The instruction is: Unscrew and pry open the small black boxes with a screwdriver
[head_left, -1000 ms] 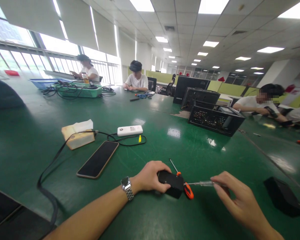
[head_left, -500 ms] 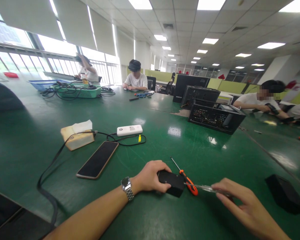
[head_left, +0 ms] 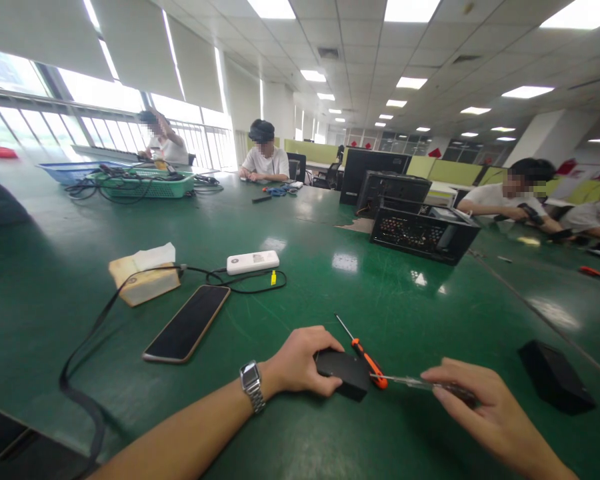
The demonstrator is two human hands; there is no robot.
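My left hand (head_left: 305, 363), with a metal-band watch at the wrist, grips a small black box (head_left: 347, 375) on the green table (head_left: 260, 433). Thumb and fingers hold it from opposite sides. In my right hand (head_left: 480, 400) is a screwdriver (head_left: 410, 381) with a clear handle, held almost level. Its thin shaft points left, and the tip is at the box's right end; whether it touches cannot be made out. Just behind the box lies an orange-and-black screwdriver (head_left: 371, 363). A second black box (head_left: 557, 377) rests to the right of my right hand.
To the left are a phone (head_left: 187, 325), a tissue pack (head_left: 147, 283), a white device (head_left: 253, 263) and a black cable (head_left: 80, 400). Farther back stand a green basket (head_left: 145, 189) of cables and a black computer case (head_left: 423, 235). Several people sit around the table.
The view has shifted slightly, so most things sit a little farther left. The box in my left hand looks slightly turned. Both hands keep their holds.
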